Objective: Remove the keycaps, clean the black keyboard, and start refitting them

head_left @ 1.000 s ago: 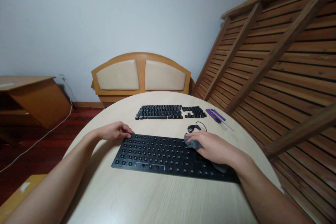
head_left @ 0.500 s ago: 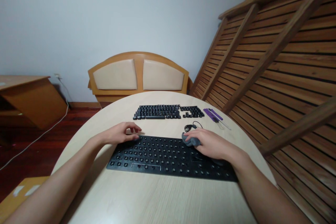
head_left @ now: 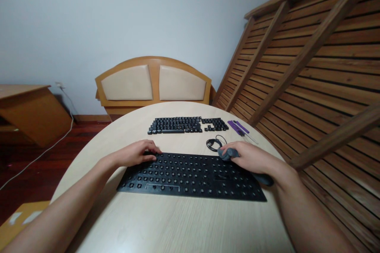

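A black keyboard (head_left: 190, 176) with its keycaps off lies on the table in front of me, rows of bare switches showing. My left hand (head_left: 145, 153) grips its far left edge, thumb on top and fingers over the back. Bunched in my right hand (head_left: 245, 158) is a grey cloth (head_left: 228, 153), held on the far right part of the keyboard. Something dark, perhaps the cloth's tail, sticks out below that wrist. Close by the cloth lies a coiled black cable (head_left: 212, 145).
Black keycaps (head_left: 175, 125) lie in keyboard order behind the keyboard, with a separate block (head_left: 218, 123) to their right. Purple tools (head_left: 237, 127) and a thin screwdriver (head_left: 251, 137) lie near the right edge of the round table (head_left: 175, 225). Wooden slats (head_left: 297, 87) lean at right.
My right hand has slid the grey cloth to the right along the keyboard's far edge, uncovering more switches. My left hand stays at the left corner, its fingers curled closer to the edge.
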`<state>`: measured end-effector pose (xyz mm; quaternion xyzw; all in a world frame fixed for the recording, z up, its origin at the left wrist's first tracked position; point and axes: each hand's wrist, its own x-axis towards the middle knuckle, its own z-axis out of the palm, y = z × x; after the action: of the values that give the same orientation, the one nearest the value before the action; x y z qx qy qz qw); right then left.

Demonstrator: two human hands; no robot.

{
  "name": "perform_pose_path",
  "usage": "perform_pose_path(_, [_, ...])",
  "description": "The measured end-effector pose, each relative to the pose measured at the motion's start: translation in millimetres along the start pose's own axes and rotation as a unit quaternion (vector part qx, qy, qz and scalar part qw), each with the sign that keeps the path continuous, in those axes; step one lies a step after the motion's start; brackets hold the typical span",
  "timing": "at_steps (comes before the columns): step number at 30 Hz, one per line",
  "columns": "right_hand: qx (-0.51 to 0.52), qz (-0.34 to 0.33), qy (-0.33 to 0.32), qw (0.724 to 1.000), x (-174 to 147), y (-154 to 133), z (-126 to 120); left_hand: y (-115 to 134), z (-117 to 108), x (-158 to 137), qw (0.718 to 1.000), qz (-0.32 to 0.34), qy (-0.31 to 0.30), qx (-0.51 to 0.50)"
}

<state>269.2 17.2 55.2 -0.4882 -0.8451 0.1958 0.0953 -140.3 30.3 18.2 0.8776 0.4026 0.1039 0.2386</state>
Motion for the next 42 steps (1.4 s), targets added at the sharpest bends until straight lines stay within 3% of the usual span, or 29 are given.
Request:
perform_pose_path(5, [0.006, -0.069, -0.004, 0.998, 7, -10, 8, -2, 0, 0, 1.000, -0.004, -0.004, -0.003])
perform_pose_path(8, [0.009, -0.015, -0.030, 0.999, 3, 5, 4, -2, 0, 0, 1.000, -0.006, -0.003, -0.003])
perform_pose_path(13, [-0.001, 0.100, 0.007, 0.995, -7, 43, -12, -1, 1, 1, 1.000, -0.008, -0.003, -0.005])
perform_pose_path(16, [0.032, 0.077, 0.015, 0.996, -7, 47, -14, -1, 0, 0, 1.000, -0.011, -0.001, -0.001])
perform_pose_path(21, [0.105, 0.003, -0.047, 0.993, -5, 30, -10, 3, -1, 0, 1.000, -0.018, -0.004, 0.008])
perform_pose_path(28, [0.083, 0.043, -0.049, 0.994, -14, 51, -12, -1, -1, -2, 0.999, -0.033, -0.010, 0.011])
perform_pose_path(32, [0.043, 0.090, -0.038, 0.994, -18, 64, -15, -6, -3, -4, 0.997, -0.077, -0.013, -0.001])
perform_pose_path(34, [0.026, 0.084, -0.024, 0.996, -18, 59, -16, -7, -5, -6, 0.995, -0.099, -0.014, -0.008])
perform_pose_path(39, [0.027, -0.011, -0.011, 1.000, -9, 26, -10, -6, -7, -7, 0.994, -0.106, -0.016, -0.004])
perform_pose_path(42, [0.037, -0.020, -0.020, 0.999, -5, 18, -5, -7, -6, -7, 0.994, -0.104, -0.013, 0.002])
